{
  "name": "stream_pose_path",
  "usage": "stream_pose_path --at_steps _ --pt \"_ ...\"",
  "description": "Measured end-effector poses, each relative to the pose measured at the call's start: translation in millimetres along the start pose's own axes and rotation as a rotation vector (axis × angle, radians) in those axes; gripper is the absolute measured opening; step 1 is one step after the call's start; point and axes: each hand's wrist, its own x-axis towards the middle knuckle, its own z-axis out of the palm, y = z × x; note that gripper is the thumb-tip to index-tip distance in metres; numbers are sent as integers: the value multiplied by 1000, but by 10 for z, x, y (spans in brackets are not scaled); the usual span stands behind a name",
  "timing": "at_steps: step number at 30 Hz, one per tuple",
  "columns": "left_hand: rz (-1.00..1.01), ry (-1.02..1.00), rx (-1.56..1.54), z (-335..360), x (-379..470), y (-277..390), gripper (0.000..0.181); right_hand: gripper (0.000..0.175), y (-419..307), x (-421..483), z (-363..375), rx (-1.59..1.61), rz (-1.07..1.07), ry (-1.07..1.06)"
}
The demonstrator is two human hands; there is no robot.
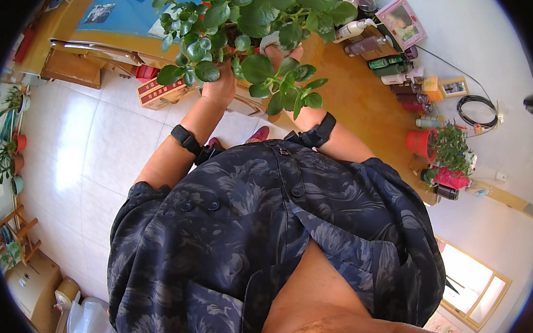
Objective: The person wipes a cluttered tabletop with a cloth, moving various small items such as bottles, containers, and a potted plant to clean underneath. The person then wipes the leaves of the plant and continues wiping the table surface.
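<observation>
A leafy green potted plant point(257, 18) fills the top middle of the view, its broad glossy leaves hanging over the front of a yellow wooden desk. Bits of a red pot point(256, 51) show between the stems. My left hand point(220, 84) reaches up among the lower leaves at the pot's near left side; leaves cover its fingers, so its grip cannot be seen. On the right, my right hand point(289, 54) holds a grey cloth point(271, 40) close to the pot and leaves. One long stem point(284, 85) droops in front of my right wrist.
Pump bottles point(354, 29), a pink photo frame point(401, 22) and other bottles line the wall side of a wooden surface point(348, 88). Further along stands a red-potted plant point(420, 143). Below the desk, a printed carton point(163, 94) sits on the tiled floor point(90, 131).
</observation>
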Motion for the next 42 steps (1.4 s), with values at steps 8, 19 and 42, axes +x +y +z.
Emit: stream_pose_path --at_steps 8,19,42 --pt "-123 5 -1005 -131 -75 -279 26 53 -353 66 173 -504 -102 93" --pt "-492 172 -1327 -645 410 -737 21 63 -595 920 -711 -472 -43 -239" --pt "-151 98 -1077 -460 382 -359 28 45 -459 437 -335 105 168 -2"
